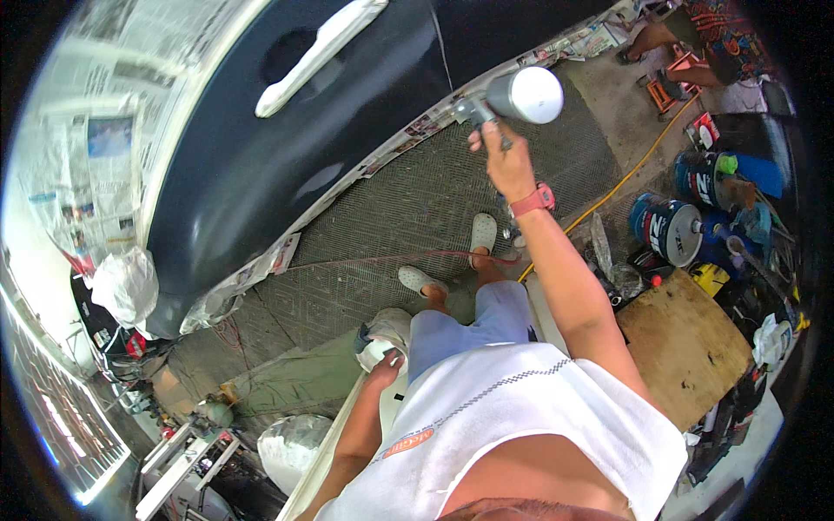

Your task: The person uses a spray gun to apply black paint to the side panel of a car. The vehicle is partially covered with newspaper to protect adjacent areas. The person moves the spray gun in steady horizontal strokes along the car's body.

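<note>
My right hand [502, 152] is raised and closed around a spray gun [475, 109], which carries a large white-and-grey cup [534, 95]. The gun is close to the lower edge of a dark, glossy car body panel [365, 95]. A white door handle [321, 56] stands out on that panel. Low at my left side, my left hand [387, 369] is closed against a small white and grey object [375, 352]; its kind I cannot make out. A pale, crumpled cover [391, 326] is right beside it.
Newspaper [113, 156] masks the car around the panel. A thin red hose [373, 260] crosses the floor mat [347, 234]; a yellow hose [625, 178] runs on the right. Blue drums [665, 227] and a wooden board [686, 347] stand at right. Another person's leg [651, 39] shows far right.
</note>
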The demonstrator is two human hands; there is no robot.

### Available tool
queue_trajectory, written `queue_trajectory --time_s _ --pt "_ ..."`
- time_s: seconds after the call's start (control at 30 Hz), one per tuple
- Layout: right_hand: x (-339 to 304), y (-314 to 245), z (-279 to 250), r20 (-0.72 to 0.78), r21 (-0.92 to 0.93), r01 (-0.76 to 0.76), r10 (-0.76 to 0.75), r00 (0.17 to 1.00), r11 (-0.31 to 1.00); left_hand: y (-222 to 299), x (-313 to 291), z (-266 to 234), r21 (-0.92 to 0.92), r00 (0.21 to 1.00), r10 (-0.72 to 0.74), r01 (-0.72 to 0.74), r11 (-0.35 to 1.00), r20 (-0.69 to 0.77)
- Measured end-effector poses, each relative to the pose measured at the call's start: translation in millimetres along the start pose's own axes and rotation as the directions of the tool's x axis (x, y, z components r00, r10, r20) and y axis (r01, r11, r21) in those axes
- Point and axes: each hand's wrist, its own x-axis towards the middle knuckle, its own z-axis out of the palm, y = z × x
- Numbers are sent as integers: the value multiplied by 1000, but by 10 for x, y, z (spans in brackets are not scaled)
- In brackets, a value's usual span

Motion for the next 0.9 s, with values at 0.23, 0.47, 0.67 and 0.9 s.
queue_trajectory --time_s 0.23,0.47,0.67,0.9 --pt "-171 -271 150 -178 -145 142 -167 970 979 -199 25 71 -278 926 90 -202 939 -367" --pt "-835 -359 1181 32 -80 148 -145 989 986 -456 -44 129 -509 874 39 -318 800 -485" --pt "-1323 -347 2058 204 -65 163 -147 968 984 -1172 -178 443 -614 833 -3 -405 677 -553" --pt "-1561 -413 2660 467 0 151 -133 874 989 -2101 -204 1458 -864 894 -292 -175 472 -340"
